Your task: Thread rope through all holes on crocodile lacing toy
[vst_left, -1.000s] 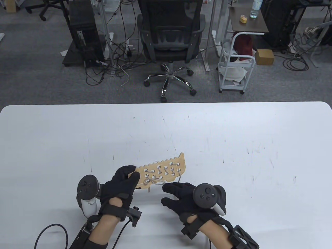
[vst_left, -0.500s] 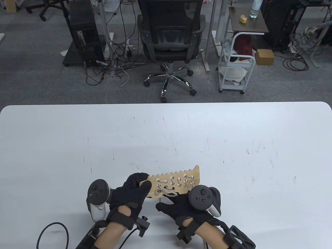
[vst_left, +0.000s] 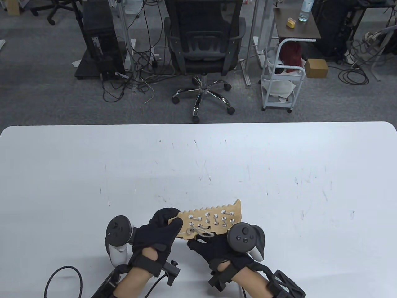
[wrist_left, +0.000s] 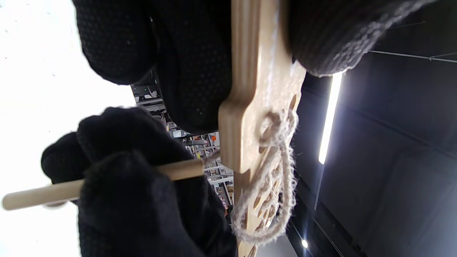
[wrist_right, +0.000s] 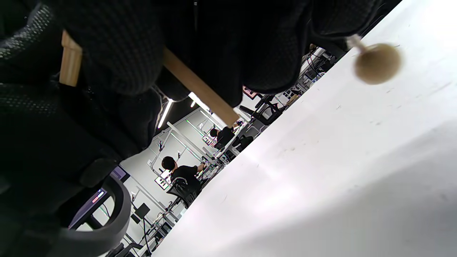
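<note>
Pale plywood, the crocodile lacing toy (vst_left: 211,223) sits in the lower middle of the table view, held up off the white table (vst_left: 198,161) near its bottom edge. Its toothed edge faces the top of the frame and its blunt end points right, and pale rope (vst_left: 201,231) runs hole to hole with a loose loop at the toy's lower left.

The left hand (vst_left: 158,232) grips the toy's narrow left end, thumb on the upper face and fingers curled beneath. The left wrist view shows this pinch edge-on, with the fuzzy rope (wrist_left: 275,178) hanging in a loop off the board (wrist_left: 250,107).

The right hand (vst_left: 217,248) lies under the toy's lower edge, mostly hidden by its tracker (vst_left: 245,239) in the table view. In the left wrist view its fingers (wrist_left: 135,185) close round the wooden lacing needle (wrist_left: 32,195), whose tip nearly meets the board's underside. The right wrist view shows the same needle (wrist_right: 200,89) clamped between gloved fingers. A wooden bead (wrist_right: 377,63) on a short stem hangs just above the table there; what it hangs from cannot be seen.

Wide bare table lies above, left and right of the toy. Past the far edge stand an office chair (vst_left: 203,46), a computer tower (vst_left: 99,40) among floor cables, and a white cart (vst_left: 283,77).
</note>
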Demonstrator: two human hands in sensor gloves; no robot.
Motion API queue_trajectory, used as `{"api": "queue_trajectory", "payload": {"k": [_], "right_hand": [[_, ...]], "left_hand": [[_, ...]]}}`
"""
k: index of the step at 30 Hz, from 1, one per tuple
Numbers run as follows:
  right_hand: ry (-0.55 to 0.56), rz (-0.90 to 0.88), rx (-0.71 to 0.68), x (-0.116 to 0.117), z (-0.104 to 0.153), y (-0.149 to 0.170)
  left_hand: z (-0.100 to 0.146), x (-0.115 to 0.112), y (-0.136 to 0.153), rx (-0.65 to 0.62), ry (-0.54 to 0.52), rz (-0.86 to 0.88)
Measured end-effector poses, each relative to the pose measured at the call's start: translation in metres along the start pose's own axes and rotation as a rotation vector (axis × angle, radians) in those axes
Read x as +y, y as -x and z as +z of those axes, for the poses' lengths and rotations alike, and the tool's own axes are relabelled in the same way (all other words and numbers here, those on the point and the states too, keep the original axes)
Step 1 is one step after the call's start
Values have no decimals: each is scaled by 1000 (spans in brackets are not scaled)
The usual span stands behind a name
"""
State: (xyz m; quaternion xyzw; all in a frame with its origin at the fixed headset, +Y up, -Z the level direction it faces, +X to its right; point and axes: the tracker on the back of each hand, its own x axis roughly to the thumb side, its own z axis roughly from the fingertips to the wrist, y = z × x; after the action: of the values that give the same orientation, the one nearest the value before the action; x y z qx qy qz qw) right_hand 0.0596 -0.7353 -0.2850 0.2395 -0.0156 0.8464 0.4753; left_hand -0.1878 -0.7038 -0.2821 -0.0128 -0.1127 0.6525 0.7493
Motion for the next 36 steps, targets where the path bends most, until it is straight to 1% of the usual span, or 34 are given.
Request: {"api": "queue_trajectory", "payload": {"k": [17, 36], "right_hand": [[47, -20, 11, -11, 0, 2], [176, -83, 19, -41, 0, 2]], "left_hand": [[-10, 25, 11, 46, -96, 12], [-19, 51, 33, 134, -199, 19]]}}
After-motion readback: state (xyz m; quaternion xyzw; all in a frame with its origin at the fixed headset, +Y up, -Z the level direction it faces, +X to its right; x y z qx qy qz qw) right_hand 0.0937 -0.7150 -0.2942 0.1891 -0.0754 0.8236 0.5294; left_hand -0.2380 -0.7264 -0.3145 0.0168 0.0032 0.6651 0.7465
